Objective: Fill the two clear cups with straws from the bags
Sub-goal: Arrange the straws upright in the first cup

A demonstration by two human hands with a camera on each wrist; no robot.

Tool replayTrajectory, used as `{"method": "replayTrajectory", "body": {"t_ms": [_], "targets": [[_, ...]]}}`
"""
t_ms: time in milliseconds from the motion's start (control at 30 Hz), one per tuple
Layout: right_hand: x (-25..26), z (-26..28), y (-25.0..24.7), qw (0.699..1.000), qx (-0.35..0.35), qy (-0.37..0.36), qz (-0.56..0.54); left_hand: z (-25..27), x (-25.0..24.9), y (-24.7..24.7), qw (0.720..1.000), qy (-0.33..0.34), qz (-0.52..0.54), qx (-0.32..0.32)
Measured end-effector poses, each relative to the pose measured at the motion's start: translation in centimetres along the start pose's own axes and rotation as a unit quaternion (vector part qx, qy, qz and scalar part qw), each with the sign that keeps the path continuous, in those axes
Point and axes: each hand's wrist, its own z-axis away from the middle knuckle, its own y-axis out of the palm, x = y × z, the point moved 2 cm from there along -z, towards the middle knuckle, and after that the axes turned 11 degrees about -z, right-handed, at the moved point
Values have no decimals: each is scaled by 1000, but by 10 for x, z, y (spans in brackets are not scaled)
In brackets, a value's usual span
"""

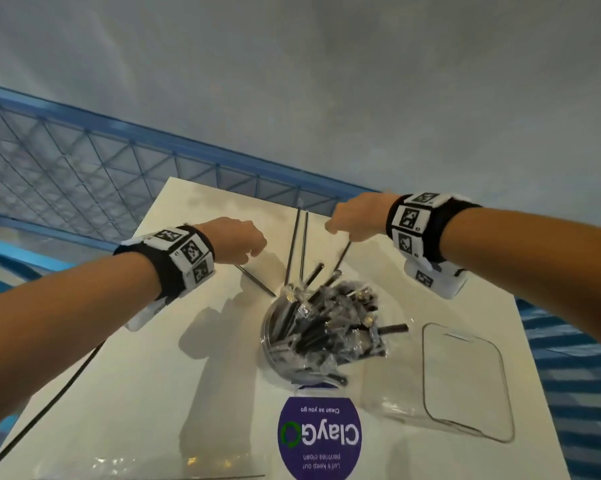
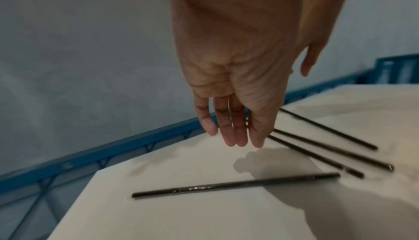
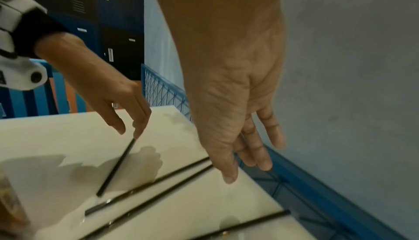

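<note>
Nearest me on the white table lies a round purple sticker reading "ClayGo", and to its right a flat, empty clear plastic bag with rounded corners. Just beyond the sticker stands a clear cup, packed with black straws in crinkled clear wrappers, their ends splaying out in all directions. Farther on, both my forearms reach over the table, each wrist wrapped in a black band with black-and-white markers. My left hand hangs palm down above the far left part of the table, fingers straight and loose, holding nothing; one thin black straw lies flat just under it, its far end close to the fingertips, though I cannot tell whether they touch. My right hand hangs over the far edge, fingers relaxed and pointing down, thumb apart; the head view shows a straw slanting down from under it, but I cannot tell whether I pinch it. Two more long straws lie side by side between my hands, pointing toward the far edge. Beyond the table run a blue wire-mesh rail and a plain grey wall.
</note>
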Motion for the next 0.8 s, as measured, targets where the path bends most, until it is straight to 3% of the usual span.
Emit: {"method": "replayTrajectory", "body": {"t_ms": [100,267,367,567,667,800], "targets": [[8,-17,14,1000,7,-29,4,-8,-6,8,997,52,-51,5],[20,-42,31,997,39,-62,37,-15,-13,20,992,76,-95,27],[25,-54,41,993,55,-80,59,-17,-13,25,989,91,-116,4],[33,-63,52,990,25,-116,70,-14,-10,25,983,124,-137,-13],[30,-60,51,989,31,-124,68,-10,-5,14,988,118,-96,-20],[17,-47,38,993,31,-106,29,-12,9,-3,997,50,-8,-54]]}}
